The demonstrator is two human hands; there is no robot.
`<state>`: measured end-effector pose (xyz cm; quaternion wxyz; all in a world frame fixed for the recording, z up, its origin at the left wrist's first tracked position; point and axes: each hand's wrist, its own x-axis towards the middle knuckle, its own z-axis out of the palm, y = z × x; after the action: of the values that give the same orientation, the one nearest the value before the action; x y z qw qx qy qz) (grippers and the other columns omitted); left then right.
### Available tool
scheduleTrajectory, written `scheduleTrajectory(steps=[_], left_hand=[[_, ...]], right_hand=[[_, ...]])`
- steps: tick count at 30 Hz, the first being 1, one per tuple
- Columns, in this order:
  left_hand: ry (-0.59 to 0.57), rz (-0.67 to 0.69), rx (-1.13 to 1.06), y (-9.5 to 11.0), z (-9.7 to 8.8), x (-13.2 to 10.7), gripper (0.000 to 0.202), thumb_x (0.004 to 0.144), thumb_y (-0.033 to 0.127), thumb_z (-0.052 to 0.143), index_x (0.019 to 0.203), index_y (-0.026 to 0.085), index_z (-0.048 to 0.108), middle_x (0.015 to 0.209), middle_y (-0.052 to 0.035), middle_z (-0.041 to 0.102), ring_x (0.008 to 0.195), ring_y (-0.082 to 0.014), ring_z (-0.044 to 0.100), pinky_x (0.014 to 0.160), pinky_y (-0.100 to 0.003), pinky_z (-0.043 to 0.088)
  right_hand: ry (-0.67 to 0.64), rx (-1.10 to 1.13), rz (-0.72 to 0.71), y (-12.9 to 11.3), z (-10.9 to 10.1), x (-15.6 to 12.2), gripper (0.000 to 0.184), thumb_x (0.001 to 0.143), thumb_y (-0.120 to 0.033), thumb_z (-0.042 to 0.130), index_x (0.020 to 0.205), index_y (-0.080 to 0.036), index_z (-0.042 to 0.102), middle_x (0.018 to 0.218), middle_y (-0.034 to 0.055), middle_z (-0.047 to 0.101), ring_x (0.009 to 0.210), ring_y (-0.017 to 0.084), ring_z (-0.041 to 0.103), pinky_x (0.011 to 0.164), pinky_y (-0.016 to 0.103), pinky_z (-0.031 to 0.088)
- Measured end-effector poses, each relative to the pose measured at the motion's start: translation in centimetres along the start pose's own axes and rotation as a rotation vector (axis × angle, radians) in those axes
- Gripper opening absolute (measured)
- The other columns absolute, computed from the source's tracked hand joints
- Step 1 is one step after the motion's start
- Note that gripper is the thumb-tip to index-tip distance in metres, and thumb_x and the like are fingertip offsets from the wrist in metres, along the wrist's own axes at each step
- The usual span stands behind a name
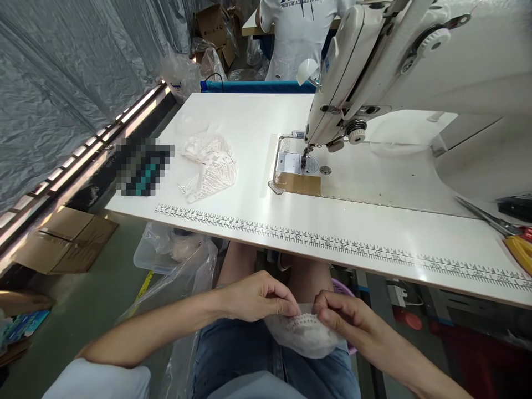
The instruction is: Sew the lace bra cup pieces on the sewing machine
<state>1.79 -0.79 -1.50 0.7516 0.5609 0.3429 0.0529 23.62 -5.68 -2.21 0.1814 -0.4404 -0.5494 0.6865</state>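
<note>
Fingers [286, 303] of my left hand [255, 296] and right hand [347, 320] were pressed together, pinching a white lace-edged piece [305, 335] over my lap, below the table [249, 119] edge. Up on it stood a sewing machine [394, 66], a heap of lace pieces [210, 166] to its left and scissors [505, 230] at far right, all well apart from my hands. The scalloped edge ran between both thumbs, with the cloth hanging under them. A ruler strip [332, 241] along the table showed 12, 13, 14; a white shirt [297, 33] behind read "FROM THE".
</note>
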Motion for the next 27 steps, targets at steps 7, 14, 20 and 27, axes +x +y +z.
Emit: scheduleTrajectory(steps=[7,14,20,27], left_hand=[[-0.038,0.004,-0.009,0.1,0.0,-0.3,0.035,0.071,0.044,0.071,0.087,0.013,0.072,0.081,-0.0048,0.067,0.079,-0.0152,0.058,0.072,-0.022,0.044],[0.046,-0.051,-0.048,0.6,1.1,-0.4,0.029,0.063,0.037,0.077,0.077,0.012,0.073,0.062,0.0009,0.058,0.06,-0.0089,0.047,0.056,-0.02,0.035],[0.021,-0.04,-0.051,0.4,1.1,-0.9,0.025,0.065,0.033,0.076,0.076,0.011,0.073,0.063,0.0007,0.056,0.061,-0.0085,0.045,0.056,-0.019,0.034],[0.055,-0.036,-0.026,0.6,0.6,-1.0,0.017,0.063,0.026,0.076,0.07,0.012,0.071,0.06,0.0021,0.054,0.059,-0.008,0.044,0.055,-0.02,0.033]], right_hand=[[-0.018,0.012,0.001,-0.1,0.1,-0.1,0.043,0.09,-0.056,0.042,0.068,-0.019,0.041,0.062,-0.0054,0.03,0.054,0.008,0.028,0.046,0.02,0.025],[-0.031,0.053,0.003,0.0,0.1,-0.3,0.044,0.089,-0.057,0.044,0.069,-0.018,0.047,0.061,-0.005,0.033,0.054,0.009,0.028,0.049,0.022,0.023],[-0.108,0.184,-0.014,-0.2,-0.1,-0.3,0.04,0.076,-0.055,0.065,0.078,-0.016,0.066,0.069,-0.0005,0.051,0.064,0.011,0.042,0.057,0.023,0.032],[-0.084,0.205,0.018,-0.1,0.0,-0.2,0.028,0.079,-0.041,0.067,0.068,-0.015,0.06,0.062,-0.0043,0.043,0.056,0.007,0.034,0.05,0.021,0.027]])
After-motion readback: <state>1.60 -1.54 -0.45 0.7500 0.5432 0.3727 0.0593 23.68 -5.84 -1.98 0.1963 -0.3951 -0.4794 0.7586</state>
